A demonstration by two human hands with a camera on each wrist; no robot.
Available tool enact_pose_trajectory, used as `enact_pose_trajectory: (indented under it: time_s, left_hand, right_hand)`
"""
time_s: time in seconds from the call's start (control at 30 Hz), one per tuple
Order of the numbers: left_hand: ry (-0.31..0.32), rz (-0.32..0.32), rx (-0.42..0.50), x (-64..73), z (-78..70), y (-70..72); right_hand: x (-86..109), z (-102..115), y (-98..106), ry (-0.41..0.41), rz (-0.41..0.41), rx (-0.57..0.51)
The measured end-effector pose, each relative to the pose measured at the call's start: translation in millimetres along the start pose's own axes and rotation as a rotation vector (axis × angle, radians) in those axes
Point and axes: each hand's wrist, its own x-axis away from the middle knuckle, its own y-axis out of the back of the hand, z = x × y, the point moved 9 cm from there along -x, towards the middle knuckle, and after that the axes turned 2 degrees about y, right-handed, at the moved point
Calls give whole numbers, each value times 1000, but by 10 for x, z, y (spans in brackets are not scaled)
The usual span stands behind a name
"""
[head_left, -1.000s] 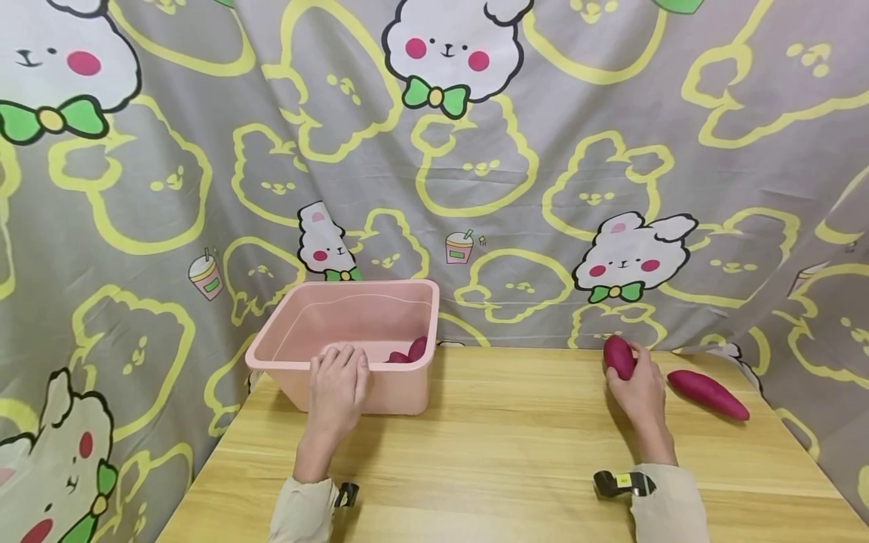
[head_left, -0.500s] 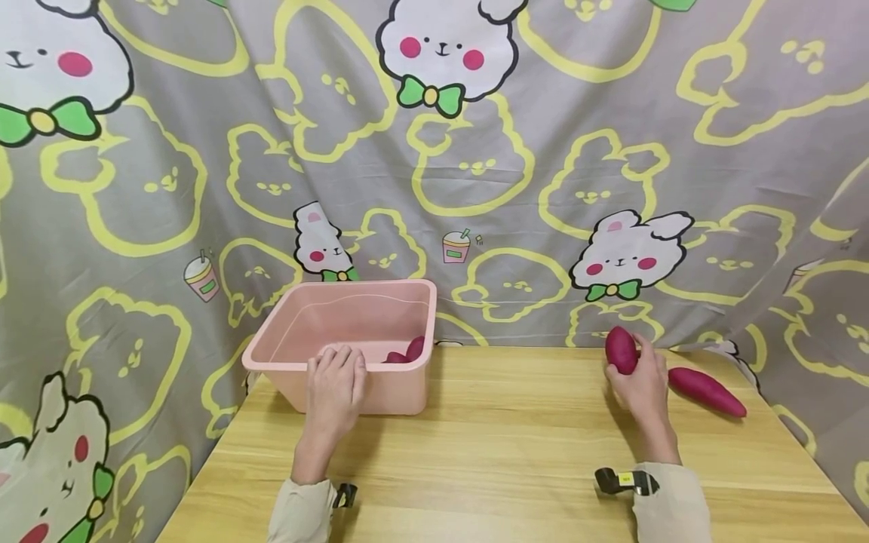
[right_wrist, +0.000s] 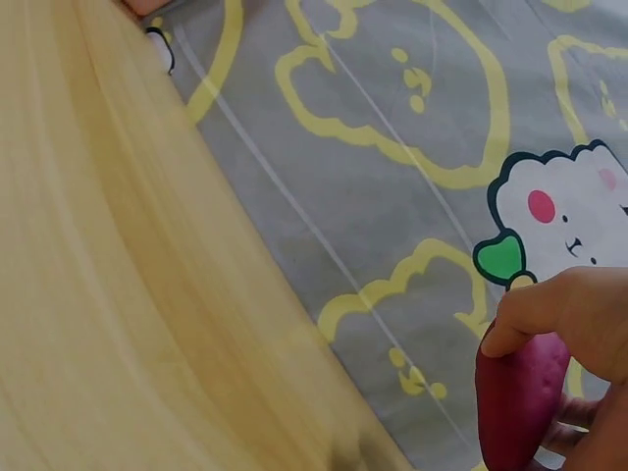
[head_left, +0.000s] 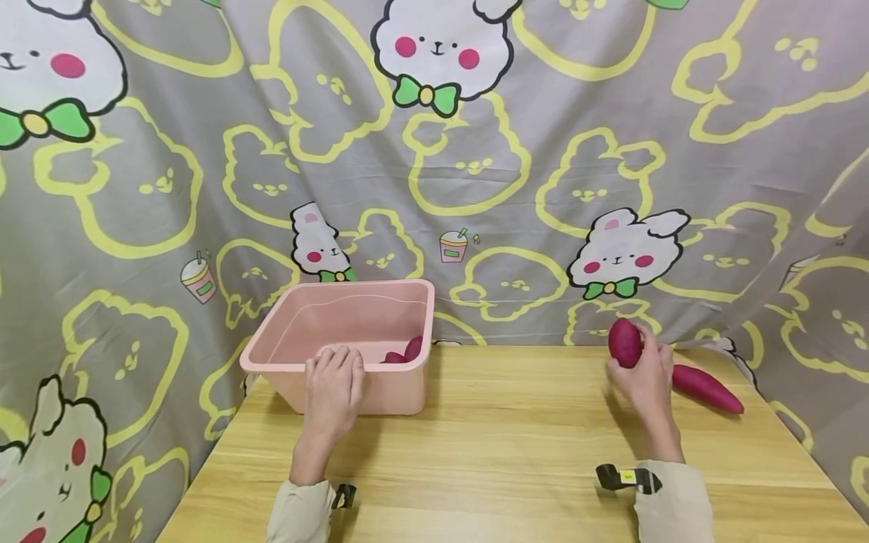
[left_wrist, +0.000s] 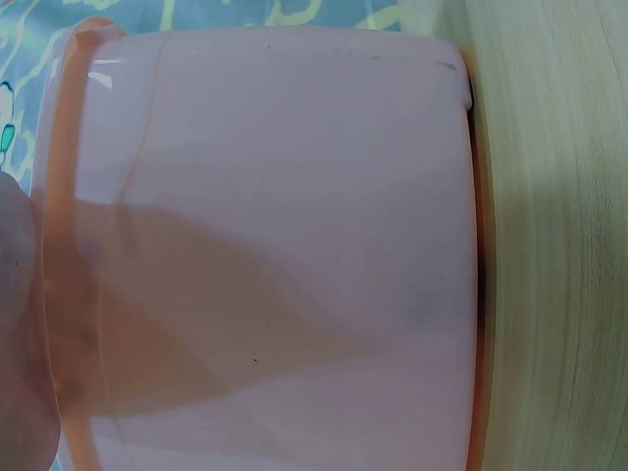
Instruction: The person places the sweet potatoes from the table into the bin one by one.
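My right hand (head_left: 645,375) grips a purple sweet potato (head_left: 625,343) near the back of the table, with one end pointing up and away. In the right wrist view, the thumb lies across the sweet potato (right_wrist: 518,407) and fingertips show on its other side. A second, longer sweet potato (head_left: 709,390) lies on the table just right of that hand. My left hand (head_left: 334,385) holds the front rim of a pink plastic bin (head_left: 400,388), fingers hooked over the edge. Inside the bin, sweet potatoes (head_left: 413,348) show at the right end, partly hidden by the front wall.
The bin stands at the back left of the wooden table (head_left: 489,452). Behind the table hangs a grey cartoon-print curtain (head_left: 380,188), which also closes in both sides. Black wrist straps (head_left: 627,478) sit at the sleeves.
My right hand has moved slightly up and away with the sweet potato, which is tipped more upright. The left hand keeps its place on the bin rim. The view has shifted a little.
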Motion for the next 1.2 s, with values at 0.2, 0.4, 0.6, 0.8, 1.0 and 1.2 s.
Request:
enact_pose_trajectory:
  time_s: [0.2, 0.4, 0.6, 0.8, 1.0, 1.2]
  left_hand:
    - [-7, -5, -8, 0, -5, 0]
    - [-1, 6, -11, 1, 3, -5]
    - [1, 2, -9, 8, 5, -3]
    - [-5, -7, -5, 6, -4, 1]
    - [-7, -12, -7, 2, -5, 1]
    - [-1, -4, -10, -3, -3, 1]
  right_hand:
    - [-12, 65, 53, 23, -21, -15]
    - [-17, 154, 103, 71, -46, -36]
    - [-5, 245, 169, 120, -88, -67]
    - [15, 325, 240, 134, -110, -73]
    - [36, 417, 302, 155, -122, -85]
    - [56, 507, 357, 166, -128, -103]
